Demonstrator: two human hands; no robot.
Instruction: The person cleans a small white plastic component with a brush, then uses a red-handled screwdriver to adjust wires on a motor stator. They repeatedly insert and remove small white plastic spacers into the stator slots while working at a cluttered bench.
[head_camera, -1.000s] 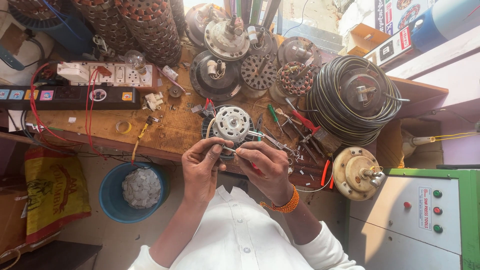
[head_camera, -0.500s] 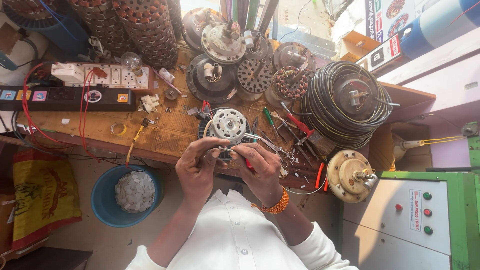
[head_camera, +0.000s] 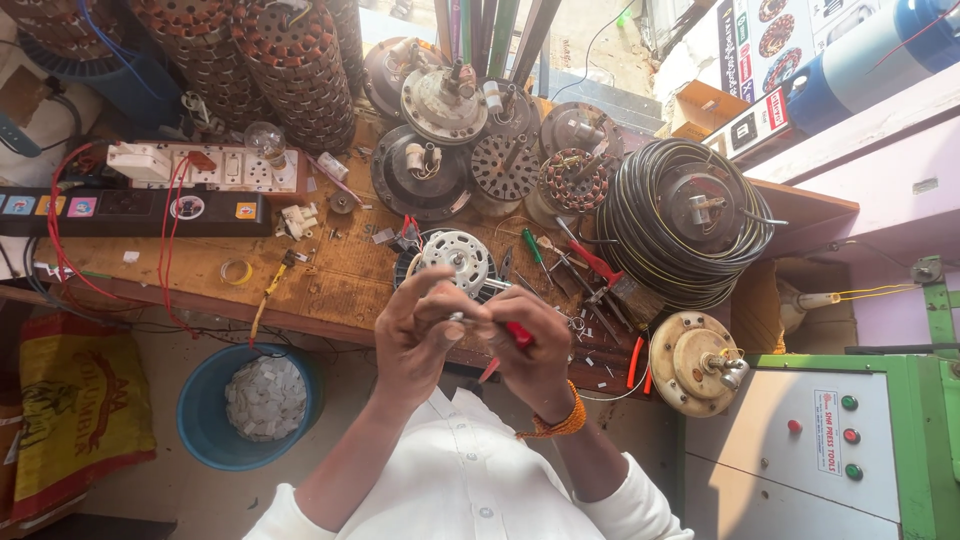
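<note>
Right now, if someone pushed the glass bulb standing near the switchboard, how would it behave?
The bulb looks thin, clear glass, so probably light and fragile. Its round globe suggests it would tip easily and roll across the wooden bench, likely stopping against the switchboard beside it.

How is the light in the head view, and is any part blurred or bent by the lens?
Head view: warm daylight falls on the wooden bench and both hands, the left hand and right hand, which are sharp enough; the small metal part between them is too small to make out; the top right looks overexposed; the green machine edges bend, as with a wide lens.
</note>
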